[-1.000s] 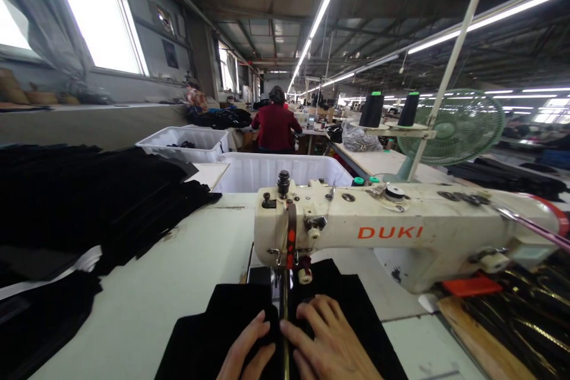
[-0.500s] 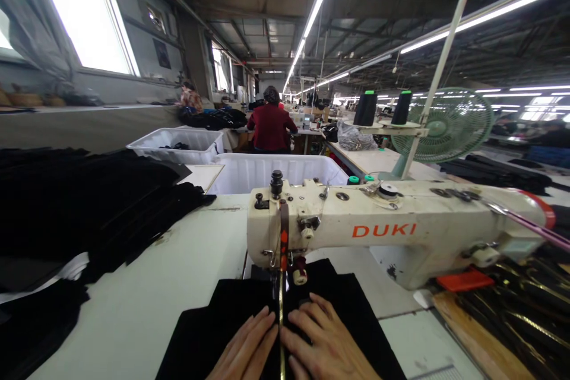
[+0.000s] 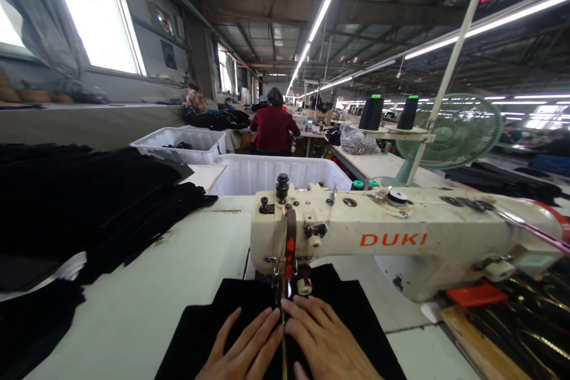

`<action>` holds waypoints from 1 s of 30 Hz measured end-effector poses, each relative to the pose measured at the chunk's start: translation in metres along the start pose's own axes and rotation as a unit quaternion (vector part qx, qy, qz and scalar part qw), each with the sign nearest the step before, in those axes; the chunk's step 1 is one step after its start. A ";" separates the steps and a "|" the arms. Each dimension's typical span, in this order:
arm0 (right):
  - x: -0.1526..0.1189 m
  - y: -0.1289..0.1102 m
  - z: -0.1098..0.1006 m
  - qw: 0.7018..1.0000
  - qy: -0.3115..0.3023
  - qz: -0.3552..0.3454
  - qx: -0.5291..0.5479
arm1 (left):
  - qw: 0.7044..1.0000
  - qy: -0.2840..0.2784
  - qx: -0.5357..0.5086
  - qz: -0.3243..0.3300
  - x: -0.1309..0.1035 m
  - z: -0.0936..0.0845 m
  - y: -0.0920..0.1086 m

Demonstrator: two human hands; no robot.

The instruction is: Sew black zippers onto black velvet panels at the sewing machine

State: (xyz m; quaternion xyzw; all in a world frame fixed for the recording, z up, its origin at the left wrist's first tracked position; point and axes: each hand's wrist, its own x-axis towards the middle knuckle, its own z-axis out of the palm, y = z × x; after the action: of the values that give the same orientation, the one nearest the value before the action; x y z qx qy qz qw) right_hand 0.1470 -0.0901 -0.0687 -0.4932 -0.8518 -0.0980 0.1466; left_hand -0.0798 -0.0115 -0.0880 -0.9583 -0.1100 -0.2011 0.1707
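Observation:
A piece of black fabric lies flat on the sewing table, its far part under the head of a cream sewing machine. Down its middle runs a narrow gold zipper, which leads up to the needle area. My left hand rests flat on the fabric just left of the zipper, fingers stretched and spread. Right of it, my right hand presses the cloth with its fingers extended, fingertips close to the zipper. The machine's foot and needle are partly hidden in shadow.
Stacked black fabric pieces cover the table's left side. White plastic bins stand behind the table. Gold-edged zippers lie at the right, near a green fan and thread cones. A person in red sits ahead.
Both hands have shifted slightly toward the needle, and my left fingers have spread wider apart. The camera view has moved a little, so the machine appears slightly lower and further right.

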 end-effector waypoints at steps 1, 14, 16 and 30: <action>0.003 0.001 -0.004 1.000 -0.010 0.006 0.009 | 1.000 -0.015 -0.008 -0.002 0.003 -0.004 -0.002; 0.003 0.002 0.003 0.998 0.017 0.022 0.052 | 1.000 -0.005 0.020 -0.017 -0.005 -0.001 -0.003; 0.001 0.003 0.005 0.999 0.030 0.015 0.038 | 0.998 0.003 0.058 -0.005 -0.004 0.001 -0.004; 0.002 0.005 0.011 0.995 0.080 -0.026 -0.044 | 0.999 0.021 0.012 -0.024 -0.005 0.007 -0.010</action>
State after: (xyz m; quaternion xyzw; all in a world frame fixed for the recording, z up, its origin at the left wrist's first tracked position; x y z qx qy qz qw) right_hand 0.1485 -0.0828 -0.0781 -0.4675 -0.8448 -0.1785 0.1893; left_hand -0.0846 -0.0007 -0.0931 -0.9490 -0.1314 -0.2235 0.1792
